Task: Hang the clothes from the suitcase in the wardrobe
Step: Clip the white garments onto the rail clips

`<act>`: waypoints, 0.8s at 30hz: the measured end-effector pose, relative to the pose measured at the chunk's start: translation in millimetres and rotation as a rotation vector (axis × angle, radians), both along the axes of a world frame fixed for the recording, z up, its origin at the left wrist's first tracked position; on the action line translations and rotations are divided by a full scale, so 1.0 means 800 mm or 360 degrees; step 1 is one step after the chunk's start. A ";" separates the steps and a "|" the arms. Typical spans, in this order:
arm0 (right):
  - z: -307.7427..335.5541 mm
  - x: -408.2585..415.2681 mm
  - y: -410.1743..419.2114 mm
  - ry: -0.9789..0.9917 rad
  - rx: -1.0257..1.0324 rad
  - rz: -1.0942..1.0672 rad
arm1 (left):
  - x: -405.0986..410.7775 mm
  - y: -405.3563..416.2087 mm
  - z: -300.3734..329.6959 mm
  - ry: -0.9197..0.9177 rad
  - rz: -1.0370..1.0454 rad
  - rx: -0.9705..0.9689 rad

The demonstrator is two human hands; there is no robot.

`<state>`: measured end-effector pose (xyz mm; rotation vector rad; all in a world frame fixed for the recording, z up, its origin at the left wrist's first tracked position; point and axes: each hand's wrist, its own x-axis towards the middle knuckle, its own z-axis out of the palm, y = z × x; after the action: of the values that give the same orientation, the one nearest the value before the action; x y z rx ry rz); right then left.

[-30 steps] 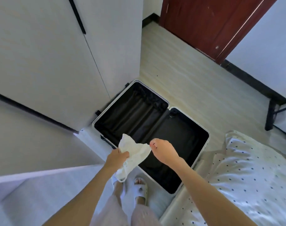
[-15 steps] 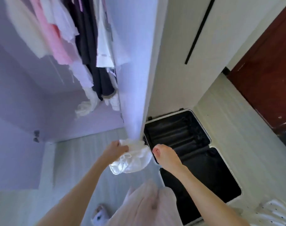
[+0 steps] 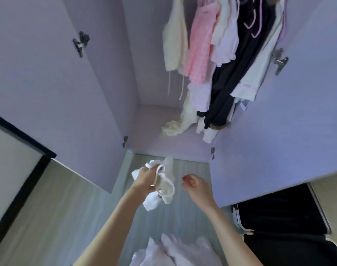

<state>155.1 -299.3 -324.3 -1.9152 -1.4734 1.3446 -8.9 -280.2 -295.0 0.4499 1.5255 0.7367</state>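
Observation:
My left hand [image 3: 145,180] grips a small white garment [image 3: 163,186], bunched up, with thin straps hanging from it. My right hand [image 3: 194,184] is just to its right, fingers loosely curled, holding nothing. Both hands are in front of the open wardrobe [image 3: 163,127], which has lilac walls. Several clothes [image 3: 217,54] hang at its upper right: cream, pink, white and black pieces. The open black suitcase [image 3: 283,217] lies on the floor at the lower right, partly hidden behind the right wardrobe door [image 3: 279,141].
The left wardrobe door [image 3: 58,93] stands open, hinges showing. A cream garment [image 3: 173,127] is crumpled on the wardrobe floor. Pale wood-look flooring [image 3: 173,217] runs under my hands. A dark-framed panel [image 3: 14,169] is at the far left.
The view has swung left from the suitcase to the wardrobe's inside. My right hand has let go of the white garment, which now hangs from my left hand alone.

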 end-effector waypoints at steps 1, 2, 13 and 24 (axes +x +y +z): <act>0.002 -0.019 0.013 0.0098 -0.0008 -0.0029 | -0.018 0.010 0.002 -0.0060 0.0059 0.0015; 0.005 -0.031 0.022 0.0199 -0.0016 -0.0076 | -0.029 0.016 0.003 -0.0115 0.0097 0.0030; 0.053 -0.113 0.167 0.0740 -0.0021 0.0142 | -0.090 0.151 0.006 -0.0159 0.0441 0.0061; 0.076 -0.127 0.315 0.0962 -0.0174 -0.0039 | -0.110 0.267 0.017 -0.0233 0.0396 0.0113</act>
<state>53.1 -47.7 -263.3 -1.3857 -1.0846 1.8117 -96.9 -66.9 -281.7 0.2543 1.4352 0.9983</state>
